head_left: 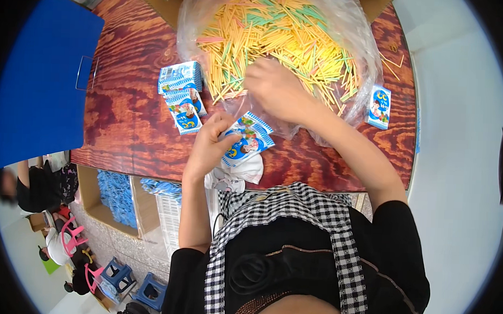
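Observation:
My left hand is closed on a few small blue-and-white packets, fanned out over the table's near edge. My right hand is at the near side of a heap of thin coloured sticks, mostly yellow with some green and pink. Its fingers are curled and slightly blurred; whatever they hold is hidden. The sticks lie on a clear plastic bag spread open. Left of the heap is a stack of similar packets, with more packets lying overlapped in front of it.
The red wood-grain table also bears a single packet and stray sticks at the right. A cardboard box stands behind the bag. White cloth lies at the near edge. Below left, a carton holds blue packets; other people sit beyond.

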`<action>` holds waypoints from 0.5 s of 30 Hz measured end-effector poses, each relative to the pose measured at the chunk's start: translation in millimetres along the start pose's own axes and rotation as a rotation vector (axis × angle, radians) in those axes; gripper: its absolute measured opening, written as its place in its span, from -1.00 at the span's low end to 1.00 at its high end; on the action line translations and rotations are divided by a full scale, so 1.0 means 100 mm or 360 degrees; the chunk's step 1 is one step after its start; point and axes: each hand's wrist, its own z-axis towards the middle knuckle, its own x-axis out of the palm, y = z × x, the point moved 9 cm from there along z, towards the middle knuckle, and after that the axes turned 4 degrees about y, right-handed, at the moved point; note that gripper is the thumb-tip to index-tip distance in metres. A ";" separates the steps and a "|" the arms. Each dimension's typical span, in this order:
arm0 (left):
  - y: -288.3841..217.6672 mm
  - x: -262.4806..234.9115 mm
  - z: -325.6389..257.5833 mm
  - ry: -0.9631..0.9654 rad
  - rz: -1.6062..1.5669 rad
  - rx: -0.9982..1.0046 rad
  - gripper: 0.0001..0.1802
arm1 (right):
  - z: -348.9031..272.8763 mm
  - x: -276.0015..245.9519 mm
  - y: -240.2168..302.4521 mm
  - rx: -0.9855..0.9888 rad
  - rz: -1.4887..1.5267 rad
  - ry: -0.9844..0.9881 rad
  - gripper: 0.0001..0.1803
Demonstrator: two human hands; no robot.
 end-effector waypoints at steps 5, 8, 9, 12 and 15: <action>-0.43 0.09 -0.06 -0.0234 0.0982 0.0448 -0.77 | 0.41 0.47 0.37 -0.0725 -0.0233 -0.0110 -0.76; -0.30 0.11 -0.07 -0.0146 0.1093 0.0315 -0.78 | 0.48 0.65 0.31 -0.0845 -0.0331 -0.0027 -0.73; -0.22 0.12 -0.09 -0.0108 0.1140 0.0218 -0.79 | 0.48 0.69 0.29 -0.0849 -0.0347 0.0046 -0.72; -0.14 0.11 -0.13 -0.0064 0.1072 0.0101 -0.78 | 0.38 0.64 0.16 -0.0775 -0.0404 0.0126 -0.71; -0.23 0.12 -0.16 -0.0089 0.1066 0.0137 -0.78 | 0.17 0.45 0.01 -0.0751 -0.0479 0.0068 -0.73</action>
